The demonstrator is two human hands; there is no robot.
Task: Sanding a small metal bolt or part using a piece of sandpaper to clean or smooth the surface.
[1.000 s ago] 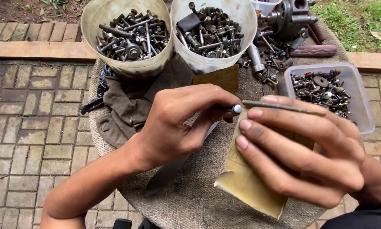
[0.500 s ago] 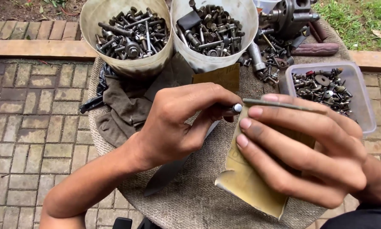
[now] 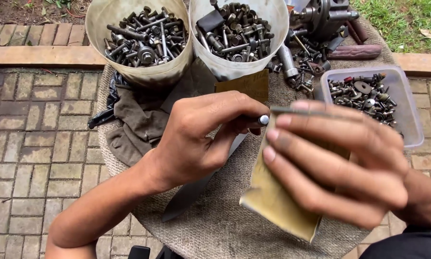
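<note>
Not much is changing over the last second, honestly: your left hand [image 3: 201, 139] is staying put in the middle of the view, and the little metal bolt [image 3: 262, 120] is poking out of it at the same spot as before. The one shift is your right hand [image 3: 335, 163], which is creeping a touch closer, so the folded sandpaper [image 3: 273, 201] is now sitting right against the bolt's shiny tip. I'm reading that as the rubbing being in progress, with the tip looking bright while the rest stays hidden in your grip.

Pose-wise, your left forearm is coming in from 7 o'clock, wrist bent, thumb and fingers closed tight around the bolt, tip pointing toward 3 o'clock. Your right hand is entering from 4 o'clock, fingers laid flat and pressed together over the sandpaper, pinching it; the thumb is hidden behind the sheet.

Everything is sitting over the round cloth-covered table [image 3: 225, 225]. At 11 and 12 o'clock you're having two tubs of bolts [image 3: 143, 38], a plastic tray [image 3: 407, 115] of small parts at 2, and a dark rag [image 3: 134, 120] at 9.
</note>
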